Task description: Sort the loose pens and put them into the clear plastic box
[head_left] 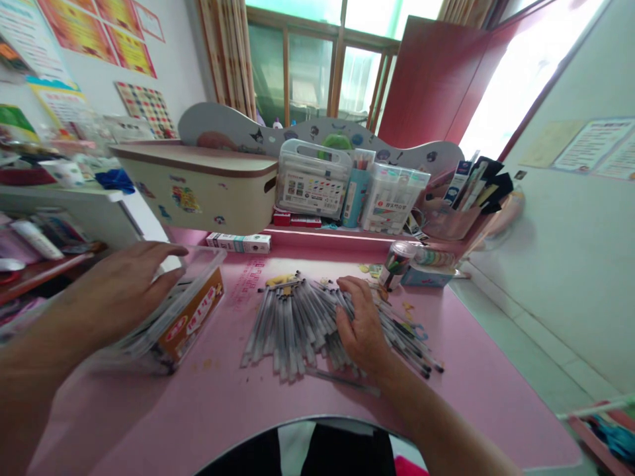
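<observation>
Pens (285, 330) lie fanned across a pink bench (218, 410) beneath a right hand (364, 327), its fingers parted and loosely bent. At left, a left hand (131, 277) curls over a clear box (198, 311), contents partly hidden; its grip cannot be told. Far right, a clear jar (395, 268) and pink holder (449, 221) contain stationery.

Left forearm (44, 350): extended over the left edge of the surface (491, 390). Left hand (129, 283): palm down, fingers bent, thumb apart from index finger; grip indeterminate. Right forearm (436, 410): angled inward from the near edge. Right hand (364, 325): palm down, fingers slightly curved toward the far edge, thumb spread.
</observation>
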Action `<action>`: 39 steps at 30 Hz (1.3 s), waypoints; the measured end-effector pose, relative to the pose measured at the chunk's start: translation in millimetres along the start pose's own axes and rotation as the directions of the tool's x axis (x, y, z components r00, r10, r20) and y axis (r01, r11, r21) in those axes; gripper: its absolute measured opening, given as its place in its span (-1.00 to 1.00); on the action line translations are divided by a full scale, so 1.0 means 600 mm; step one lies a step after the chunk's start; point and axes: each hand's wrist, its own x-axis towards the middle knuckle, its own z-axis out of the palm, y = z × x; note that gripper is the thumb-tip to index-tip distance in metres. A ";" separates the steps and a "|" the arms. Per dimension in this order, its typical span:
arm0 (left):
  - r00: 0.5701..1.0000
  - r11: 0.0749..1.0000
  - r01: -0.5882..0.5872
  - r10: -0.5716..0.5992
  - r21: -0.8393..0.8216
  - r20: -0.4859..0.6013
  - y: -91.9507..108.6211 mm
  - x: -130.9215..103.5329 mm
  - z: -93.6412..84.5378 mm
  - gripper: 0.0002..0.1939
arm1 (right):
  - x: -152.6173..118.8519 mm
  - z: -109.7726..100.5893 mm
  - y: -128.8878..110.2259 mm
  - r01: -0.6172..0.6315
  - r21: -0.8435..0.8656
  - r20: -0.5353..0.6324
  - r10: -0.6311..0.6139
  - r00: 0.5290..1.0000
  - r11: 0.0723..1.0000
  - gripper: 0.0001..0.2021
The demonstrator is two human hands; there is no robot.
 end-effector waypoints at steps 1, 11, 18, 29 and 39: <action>0.998 0.999 -0.037 0.038 0.016 -0.057 0.021 -0.006 -0.003 -0.55 | 0.000 0.000 0.000 -0.001 0.000 0.005 0.001 1.000 1.000 -0.53; 0.794 0.886 -0.187 0.391 -0.425 0.465 0.180 -0.049 0.115 -0.64 | 0.000 -0.001 -0.001 -0.013 0.012 0.023 0.012 1.000 1.000 -0.54; 0.745 0.909 -0.257 0.403 -0.329 0.531 0.196 -0.033 0.155 -0.71 | -0.002 0.001 -0.002 -0.002 0.019 0.031 0.001 1.000 1.000 -0.51; 0.827 0.921 -0.127 0.303 -0.368 0.473 0.209 -0.031 0.155 -0.98 | -0.004 0.004 0.000 -0.011 0.036 0.038 0.009 0.999 0.999 -0.54; 0.927 0.131 0.361 0.060 -0.923 0.370 0.287 -0.012 0.137 -0.34 | 0.003 -0.002 -0.005 -0.284 0.335 0.265 0.200 0.943 0.898 -0.73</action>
